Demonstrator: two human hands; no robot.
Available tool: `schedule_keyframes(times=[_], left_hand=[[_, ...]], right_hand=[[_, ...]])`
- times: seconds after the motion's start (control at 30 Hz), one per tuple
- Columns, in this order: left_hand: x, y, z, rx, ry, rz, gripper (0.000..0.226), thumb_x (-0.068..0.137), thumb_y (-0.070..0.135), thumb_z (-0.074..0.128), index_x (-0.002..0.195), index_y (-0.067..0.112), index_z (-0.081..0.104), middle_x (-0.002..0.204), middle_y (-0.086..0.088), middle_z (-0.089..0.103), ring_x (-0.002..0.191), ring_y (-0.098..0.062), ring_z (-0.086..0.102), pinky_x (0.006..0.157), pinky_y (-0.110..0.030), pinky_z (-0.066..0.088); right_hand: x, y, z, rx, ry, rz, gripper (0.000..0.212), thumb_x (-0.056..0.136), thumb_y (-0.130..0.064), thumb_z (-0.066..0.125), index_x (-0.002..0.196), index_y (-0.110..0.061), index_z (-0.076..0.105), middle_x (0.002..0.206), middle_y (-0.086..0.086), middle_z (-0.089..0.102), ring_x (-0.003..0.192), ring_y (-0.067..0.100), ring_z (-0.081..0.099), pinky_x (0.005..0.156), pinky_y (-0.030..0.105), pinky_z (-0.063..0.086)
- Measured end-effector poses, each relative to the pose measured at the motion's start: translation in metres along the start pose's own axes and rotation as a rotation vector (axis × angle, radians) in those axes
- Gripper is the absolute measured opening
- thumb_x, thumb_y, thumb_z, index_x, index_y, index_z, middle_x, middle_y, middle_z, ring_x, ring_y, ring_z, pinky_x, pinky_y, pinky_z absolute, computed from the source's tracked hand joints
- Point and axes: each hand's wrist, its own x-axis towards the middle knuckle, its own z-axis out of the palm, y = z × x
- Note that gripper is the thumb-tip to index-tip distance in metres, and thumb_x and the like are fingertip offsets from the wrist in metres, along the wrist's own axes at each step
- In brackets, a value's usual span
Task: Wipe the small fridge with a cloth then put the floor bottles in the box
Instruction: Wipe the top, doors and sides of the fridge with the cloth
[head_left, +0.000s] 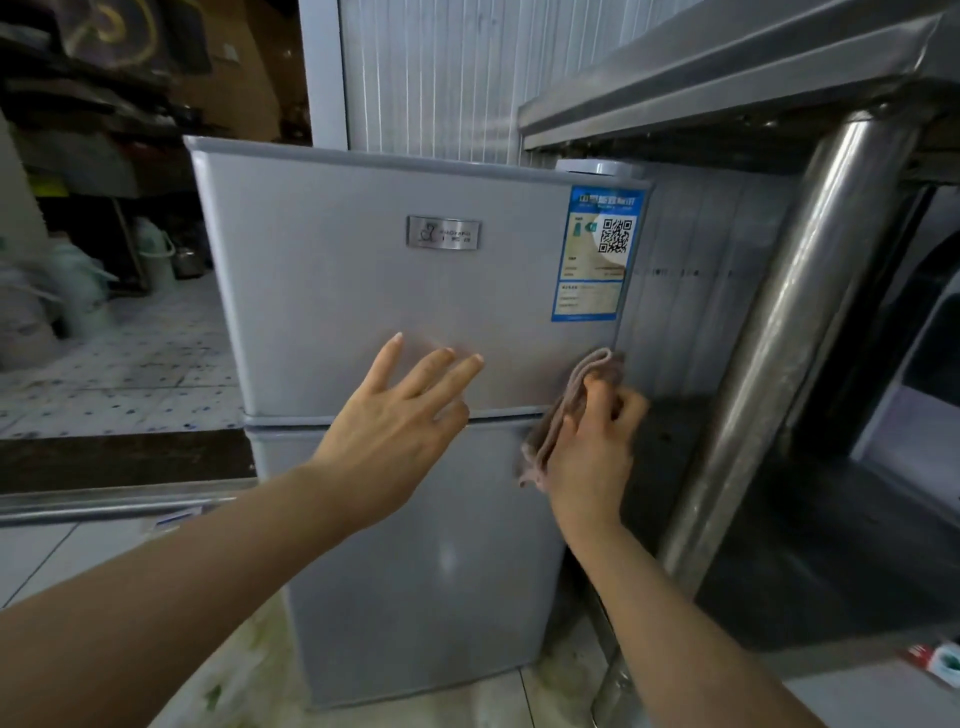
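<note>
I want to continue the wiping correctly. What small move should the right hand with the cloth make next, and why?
Probably sweep the cloth leftward along the fridge door's lower edge. The right hand grips it at the door's right edge, while the open left hand rests on the door.

Soft, even light fell on the small silver two-door fridge (395, 312), with a pale glare patch on its lower door. The room at ten o'clock lay dim. Edges bowed (wide-angle lens), and the shiny round steel table leg (795, 332) curved, streaked with highlights.
</note>
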Motion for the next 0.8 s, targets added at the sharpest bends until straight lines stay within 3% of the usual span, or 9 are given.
schedule_keyframes(times=[0.17,0.23,0.37,0.53,0.7,0.8], left_hand=[[-0.024,0.004,0.005,-0.059,-0.070,-0.050,0.053,0.050,0.014,0.078,0.101,0.017,0.069,0.143,-0.013,0.046,0.126,-0.031,0.049,0.103,-0.059,0.032],[-0.036,0.003,0.006,-0.108,-0.097,-0.090,0.054,0.046,0.015,0.080,0.099,0.018,0.070,0.137,-0.013,0.052,0.122,-0.030,0.053,0.101,-0.058,0.035],[-0.071,-0.012,0.009,-0.192,-0.081,-0.227,0.054,0.050,0.015,0.078,0.102,0.019,0.067,0.122,-0.010,0.060,0.112,-0.029,0.058,0.099,-0.053,0.038],[-0.126,-0.039,0.025,-0.213,-0.132,-0.370,0.050,0.054,0.013,0.077,0.102,0.016,0.064,0.105,-0.008,0.061,0.094,-0.030,0.060,0.090,-0.042,0.034],[-0.159,-0.063,0.035,-0.300,-0.301,-0.481,0.055,0.051,0.016,0.081,0.104,0.018,0.065,0.103,-0.007,0.063,0.089,-0.029,0.063,0.088,-0.048,0.046],[-0.167,-0.078,0.028,-0.371,-0.445,-0.525,0.056,0.052,0.018,0.082,0.106,0.017,0.066,0.109,-0.009,0.065,0.096,-0.029,0.064,0.087,-0.046,0.048]], right_hand=[[-0.049,0.012,-0.002,-0.145,-0.350,0.091,0.038,0.091,-0.020,0.058,0.128,-0.021,0.049,0.133,0.009,0.040,0.103,0.023,0.060,0.088,0.030,0.053],[-0.067,0.001,-0.007,-0.157,-0.446,0.028,0.039,0.091,-0.023,0.058,0.129,-0.024,0.049,0.133,0.005,0.040,0.103,0.019,0.059,0.088,0.025,0.050],[-0.094,-0.044,-0.004,-0.063,-0.554,-0.178,0.049,0.081,-0.023,0.070,0.127,-0.022,0.052,0.130,0.001,0.041,0.106,0.018,0.057,0.090,0.025,0.048],[-0.110,-0.100,0.016,-0.025,-0.640,-0.346,0.048,0.084,-0.019,0.067,0.129,-0.024,0.052,0.131,0.001,0.040,0.103,0.021,0.058,0.088,0.029,0.048],[-0.121,-0.137,0.028,0.028,-0.695,-0.412,0.039,0.079,-0.010,0.072,0.117,-0.017,0.063,0.118,0.007,0.053,0.087,0.025,0.063,0.071,0.033,0.055],[-0.118,-0.156,0.028,0.004,-0.826,-0.393,0.045,0.084,-0.014,0.066,0.127,-0.021,0.057,0.127,0.004,0.047,0.096,0.022,0.060,0.079,0.032,0.052]])
